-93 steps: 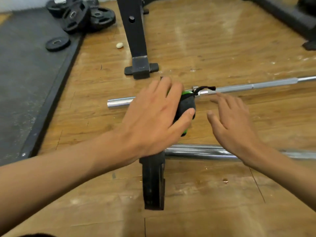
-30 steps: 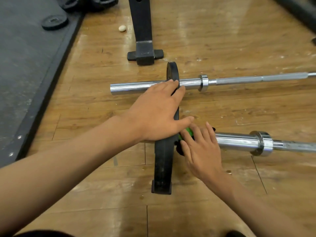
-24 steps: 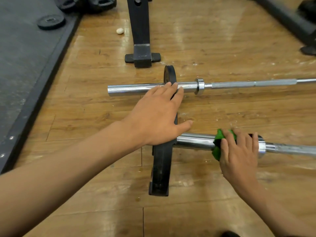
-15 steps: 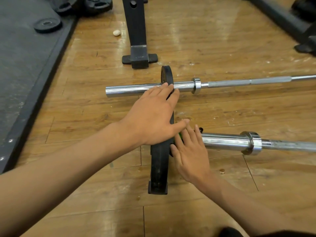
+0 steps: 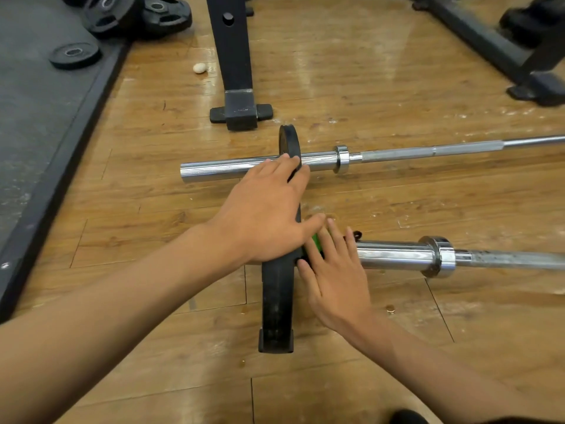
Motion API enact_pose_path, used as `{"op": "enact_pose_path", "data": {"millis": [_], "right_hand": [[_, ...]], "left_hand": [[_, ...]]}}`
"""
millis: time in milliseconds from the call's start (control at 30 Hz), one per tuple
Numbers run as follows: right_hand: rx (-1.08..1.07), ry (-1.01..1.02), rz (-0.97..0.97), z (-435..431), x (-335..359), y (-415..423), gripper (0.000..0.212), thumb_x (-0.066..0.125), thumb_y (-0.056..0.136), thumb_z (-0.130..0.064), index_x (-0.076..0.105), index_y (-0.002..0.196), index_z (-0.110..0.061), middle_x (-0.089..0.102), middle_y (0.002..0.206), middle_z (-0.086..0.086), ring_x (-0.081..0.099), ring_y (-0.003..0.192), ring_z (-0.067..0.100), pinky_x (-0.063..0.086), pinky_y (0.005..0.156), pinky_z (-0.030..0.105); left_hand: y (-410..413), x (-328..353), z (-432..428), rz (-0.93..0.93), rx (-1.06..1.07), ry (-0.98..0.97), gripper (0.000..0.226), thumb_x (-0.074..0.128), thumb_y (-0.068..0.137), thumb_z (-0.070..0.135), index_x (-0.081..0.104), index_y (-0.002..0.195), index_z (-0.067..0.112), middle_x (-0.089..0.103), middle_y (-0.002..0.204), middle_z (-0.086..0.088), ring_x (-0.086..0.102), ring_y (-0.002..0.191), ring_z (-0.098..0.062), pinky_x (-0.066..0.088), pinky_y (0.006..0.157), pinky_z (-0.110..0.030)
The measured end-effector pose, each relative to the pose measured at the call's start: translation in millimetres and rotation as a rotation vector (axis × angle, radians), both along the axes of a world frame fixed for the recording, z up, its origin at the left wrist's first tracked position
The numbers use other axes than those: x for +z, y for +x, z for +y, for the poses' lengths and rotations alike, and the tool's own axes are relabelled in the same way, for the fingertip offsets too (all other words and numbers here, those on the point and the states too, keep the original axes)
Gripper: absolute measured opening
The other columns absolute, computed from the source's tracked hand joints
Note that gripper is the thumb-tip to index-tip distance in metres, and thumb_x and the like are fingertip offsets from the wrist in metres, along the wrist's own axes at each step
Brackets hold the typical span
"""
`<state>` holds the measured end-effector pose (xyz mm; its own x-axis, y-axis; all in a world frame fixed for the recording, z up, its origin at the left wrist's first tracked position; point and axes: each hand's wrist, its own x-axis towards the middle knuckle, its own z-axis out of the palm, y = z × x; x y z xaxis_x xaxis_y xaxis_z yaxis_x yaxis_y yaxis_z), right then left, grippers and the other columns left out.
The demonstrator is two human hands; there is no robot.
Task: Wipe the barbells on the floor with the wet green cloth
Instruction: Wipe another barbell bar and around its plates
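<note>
Looking down through the head view at two barbells lying on the wooden floor (image 5: 382, 87): a far barbell (image 5: 220, 172) and a near barbell (image 5: 397, 255), roughly parallel and apart. Resting the left hand (image 5: 266, 221) flat on the top edge of one black plate (image 5: 276, 301) standing on its rim, fingers straight, gripping nothing. Pressing the green cloth (image 5: 316, 244) with the right hand (image 5: 336, 276) against the near barbell's sleeve, right beside the plate, fingers straight and laid over it, with only one green sliver showing. Counting one small loose plate (image 5: 73, 54) on the grey mat (image 5: 36, 117), at least two stacked plates (image 5: 165, 14) at the top edge, one black rack foot (image 5: 240, 113), and one small white lump (image 5: 199, 68) near it.
</note>
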<state>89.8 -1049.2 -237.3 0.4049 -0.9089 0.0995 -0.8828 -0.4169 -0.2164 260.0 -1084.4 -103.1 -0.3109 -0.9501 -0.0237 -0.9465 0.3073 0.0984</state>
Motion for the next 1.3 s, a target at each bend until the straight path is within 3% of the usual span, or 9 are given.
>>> {"op": "enact_pose_path", "data": {"millis": [100, 233, 433, 533, 667, 867, 967, 1167, 1300], "right_hand": [[0.035, 0.003, 0.012, -14, 13, -6, 0.083, -0.013, 0.105, -0.052, 0.043, 0.158, -0.021, 0.049, 0.157, 0.009, 0.039, 0.149, 0.029, 0.022, 0.126, 0.051], [-0.006, -0.011, -0.037, -27, 29, 7, 0.087, -0.011, 0.105, -0.044, 0.065, 0.126, -0.010, 0.068, 0.112, 0.010, 0.061, 0.104, 0.032, 0.045, 0.095, 0.045], [0.017, -0.047, 0.146, -27, 9, -21, 0.071, 0.006, 0.110, -0.045, 0.056, 0.145, -0.011, 0.060, 0.145, 0.012, 0.048, 0.142, 0.031, 0.023, 0.124, 0.052], [-0.167, -0.106, 0.166, -36, 1, -73, 0.056, 0.021, 0.109, -0.038, 0.067, 0.130, -0.012, 0.061, 0.143, 0.013, 0.046, 0.144, 0.032, 0.017, 0.127, 0.053], [-0.457, -0.209, 0.010, -32, 0, -90, 0.051, 0.029, 0.108, -0.030, 0.067, 0.132, -0.005, 0.064, 0.132, 0.023, 0.054, 0.125, 0.040, 0.033, 0.116, 0.055], [-0.069, -0.207, -0.103, -26, -7, 14, 0.057, 0.020, 0.114, -0.035, 0.065, 0.130, -0.005, 0.068, 0.122, 0.017, 0.060, 0.118, 0.036, 0.046, 0.106, 0.051], [0.064, -0.236, 0.028, -31, -7, -8, 0.046, 0.028, 0.111, -0.034, 0.063, 0.131, -0.012, 0.065, 0.125, 0.013, 0.059, 0.121, 0.034, 0.039, 0.114, 0.051], [-0.278, -0.254, 0.085, -29, -9, -108, 0.040, 0.032, 0.108, -0.030, 0.064, 0.125, -0.014, 0.063, 0.130, 0.011, 0.052, 0.131, 0.034, 0.027, 0.120, 0.055], [-0.351, -0.319, -0.046, -24, -16, -54, 0.041, 0.038, 0.108, -0.027, 0.067, 0.128, -0.005, 0.065, 0.130, 0.018, 0.051, 0.132, 0.039, 0.023, 0.124, 0.054]], "left_hand": [[0, -2, -3, 0.010, 0.004, 0.010, 0.111, 0.005, 0.075, 0.075, 0.024, 0.165, 0.013, 0.022, 0.172, -0.008, 0.013, 0.160, -0.023, 0.012, 0.131, -0.040], [-3, -3, -6, 0.026, 0.008, -0.007, 0.108, 0.010, 0.075, 0.074, 0.031, 0.162, 0.013, 0.029, 0.169, -0.009, 0.021, 0.157, -0.025, 0.014, 0.129, -0.038], [0, 0, -5, 0.045, 0.006, 0.008, 0.111, 0.007, 0.075, 0.076, 0.028, 0.163, 0.012, 0.026, 0.171, -0.008, 0.019, 0.159, -0.023, 0.013, 0.129, -0.037], [-1, 0, -4, 0.016, -0.003, 0.021, 0.113, 0.003, 0.073, 0.077, 0.023, 0.165, 0.013, 0.022, 0.172, -0.008, 0.014, 0.160, -0.022, 0.009, 0.129, -0.036], [0, 0, -2, 0.020, -0.002, 0.007, 0.112, 0.005, 0.075, 0.076, 0.025, 0.164, 0.012, 0.025, 0.171, -0.009, 0.016, 0.159, -0.024, 0.010, 0.129, -0.037], [0, 0, -1, 0.012, 0.010, 0.000, 0.109, 0.007, 0.077, 0.076, 0.026, 0.164, 0.014, 0.024, 0.171, -0.008, 0.017, 0.159, -0.023, 0.012, 0.129, -0.037], [3, 2, -2, -0.012, 0.000, -0.010, 0.107, 0.005, 0.080, 0.077, 0.021, 0.165, 0.014, 0.019, 0.173, -0.008, 0.014, 0.160, -0.023, 0.014, 0.128, -0.038], [1, -3, -3, 0.071, 0.007, -0.015, 0.102, 0.011, 0.084, 0.077, 0.036, 0.160, 0.013, 0.034, 0.166, -0.007, 0.027, 0.154, -0.025, 0.022, 0.125, -0.040], [1, 0, -15, 0.021, -0.064, 0.001, 0.104, 0.011, 0.082, 0.079, 0.042, 0.157, 0.014, 0.026, 0.170, -0.008, 0.016, 0.158, -0.024, 0.020, 0.126, -0.042]]}}
